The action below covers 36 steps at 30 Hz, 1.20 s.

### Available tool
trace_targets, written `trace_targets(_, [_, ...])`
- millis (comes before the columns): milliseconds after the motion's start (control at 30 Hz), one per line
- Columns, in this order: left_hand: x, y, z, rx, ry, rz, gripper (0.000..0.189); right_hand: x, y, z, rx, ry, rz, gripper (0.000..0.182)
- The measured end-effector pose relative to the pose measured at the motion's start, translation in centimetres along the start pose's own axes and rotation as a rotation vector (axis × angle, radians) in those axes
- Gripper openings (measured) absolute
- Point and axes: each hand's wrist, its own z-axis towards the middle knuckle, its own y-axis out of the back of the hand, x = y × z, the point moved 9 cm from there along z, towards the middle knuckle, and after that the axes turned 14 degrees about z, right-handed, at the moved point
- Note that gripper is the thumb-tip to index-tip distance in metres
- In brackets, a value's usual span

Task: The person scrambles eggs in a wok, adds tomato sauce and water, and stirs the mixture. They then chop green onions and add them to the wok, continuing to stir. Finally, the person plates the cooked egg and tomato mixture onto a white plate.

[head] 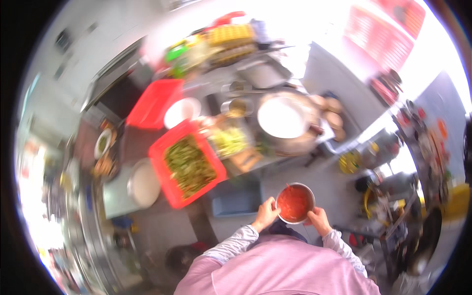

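A round metal bowl point(313, 195) of wet red food sits between my two hands in front of my body. My left hand point(267, 214) grips its left rim, and my right hand point(318, 220) grips the lower right side. Beyond the bowl stands a worktable. On its near left part rests a red plastic basket point(217, 169) filled with chopped green vegetables. Beside that, pale yellow-green cut pieces point(229, 141) lie in a container, next to a wooden board point(246, 160). The surroundings are blurred.
A large pot point(313, 107) with a white round top stands on the table's right. Farther left are a white bowl point(182, 112) and another red basket point(155, 103). A blue-grey bin point(236, 202) is low under the table edge. Metal racks with utensils stand at my right.
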Motion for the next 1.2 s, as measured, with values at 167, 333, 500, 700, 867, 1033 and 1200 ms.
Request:
trace_targets(167, [-11.9, -13.3, 12.4, 0.271, -0.241, -0.136, 0.013, 10.4, 17.1, -1.5, -0.272, 0.121, -0.305, 0.035])
trace_targets(333, [-23.5, -24.3, 17.1, 0.631, -0.206, -0.340, 0.020, 23.0, 34.3, -20.7, -1.218, 0.738, -0.658, 0.017])
trace_targets(500, [-40.4, -34.6, 14.4, 0.996, -0.453, -0.253, 0.017, 12.0, 52.0, -39.3, -1.807, 0.177, -0.782, 0.022])
trace_targets(700, [-57.2, -45.5, 15.6, 1.296, -0.687, -0.169, 0.016, 13.9, 54.5, -32.0, -1.520, -0.230, -1.009, 0.029])
trace_targets(867, [-68.2, -54.1, 11.8, 1.280, -0.961, -0.120, 0.017, 17.4, 54.7, -38.5, -1.843, -0.126, -0.876, 0.015])
trace_targets(1033, [-75.9, -63.3, 4.5, 1.295, -1.145, -0.078, 0.015, 9.5, 52.7, -50.4, -2.222, 0.429, 0.423, 0.026])
trace_targets(1200, [-79.9, -70.4, -2.4, 1.140, -1.381, 0.242, 0.013, 11.6, 49.3, -50.4, -2.230, 0.882, 0.557, 0.030])
